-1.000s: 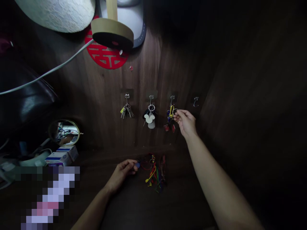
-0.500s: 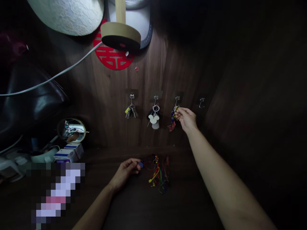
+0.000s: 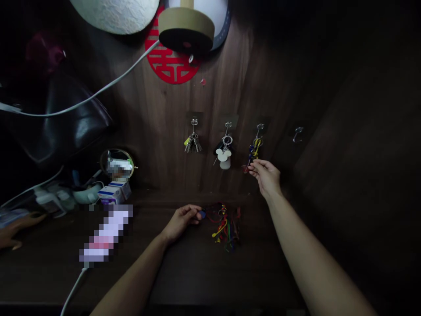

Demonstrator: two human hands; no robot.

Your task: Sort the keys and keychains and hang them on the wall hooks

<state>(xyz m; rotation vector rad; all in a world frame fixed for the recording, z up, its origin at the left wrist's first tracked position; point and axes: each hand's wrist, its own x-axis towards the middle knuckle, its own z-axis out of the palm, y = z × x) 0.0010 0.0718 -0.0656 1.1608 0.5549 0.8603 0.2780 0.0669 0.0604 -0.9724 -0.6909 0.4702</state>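
Well, the yellow-and-blue keychain (image 3: 257,145) hangs on the 3rd of 4 wall hooks (image 3: 260,127), its lower end at the fingertips of the right hand (image 3: 268,177); whether they pinch or merely touch it cannot be told; the left hand (image 3: 182,221) pinches a blue tag (image 3: 202,214) beside coloured cords (image 3: 226,231) on the tabletop (image 3: 256,276). A white mouse-head charm (image 3: 224,155) hangs near the keychain's left, and dark wood (image 3: 338,145) spreads rightward past the 4th hook (image 3: 297,134); the right forearm (image 3: 305,245) slants up from the lower right, the left forearm (image 3: 141,272) from the bottom edge.
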